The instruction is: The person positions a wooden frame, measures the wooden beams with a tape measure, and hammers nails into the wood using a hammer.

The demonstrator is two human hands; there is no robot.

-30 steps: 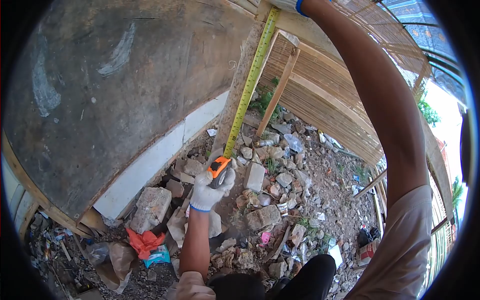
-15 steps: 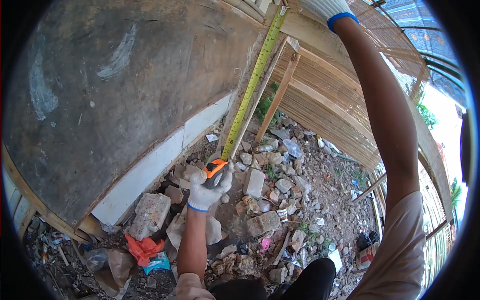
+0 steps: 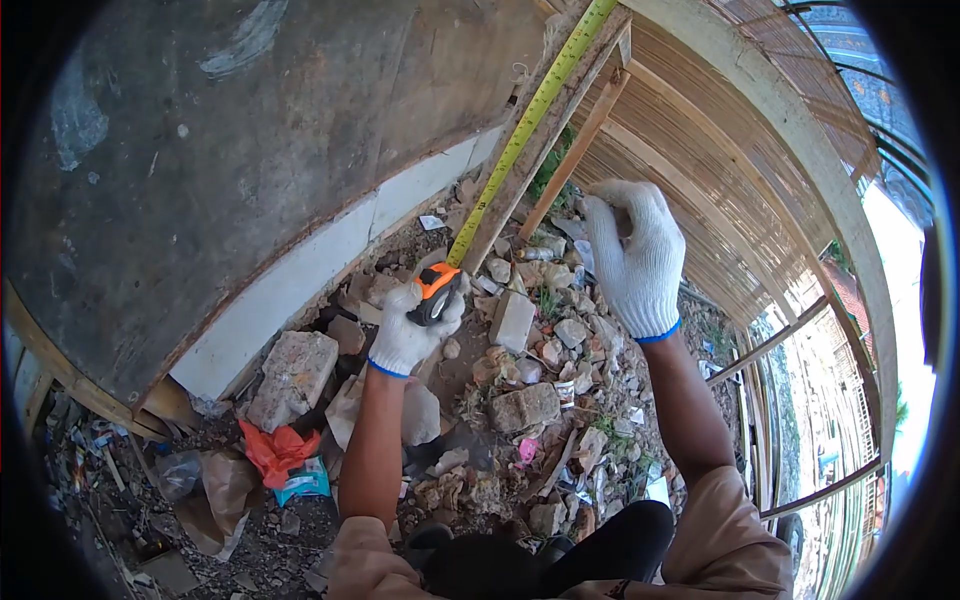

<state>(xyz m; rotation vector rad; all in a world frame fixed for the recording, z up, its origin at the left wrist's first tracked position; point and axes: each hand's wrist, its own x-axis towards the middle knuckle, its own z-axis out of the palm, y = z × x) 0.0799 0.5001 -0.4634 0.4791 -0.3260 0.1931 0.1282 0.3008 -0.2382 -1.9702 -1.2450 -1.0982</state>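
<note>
My left hand (image 3: 405, 325), in a white knit glove with a blue cuff, is closed round an orange and black tape measure (image 3: 437, 292). Its yellow blade (image 3: 530, 135) runs out upward along a narrow wooden beam (image 3: 560, 120) and leaves the view at the top. My right hand (image 3: 640, 258), gloved the same way, hangs in the air right of the beam. Its fingers curl towards the thumb in a loop, and the tips seem to meet. Whether anything small is pinched there is hidden.
A large stained board (image 3: 260, 170) with a white strip (image 3: 300, 280) below fills the left. Broken concrete blocks (image 3: 292, 380), stones and litter, including a red plastic bag (image 3: 275, 452), cover the ground. A slatted bamboo panel (image 3: 690, 150) and wooden frame stand at the right.
My right hand has come down from the far end of the blade at the top to the middle right. My left hand still holds the tape measure, and the view has tilted downward slightly.
</note>
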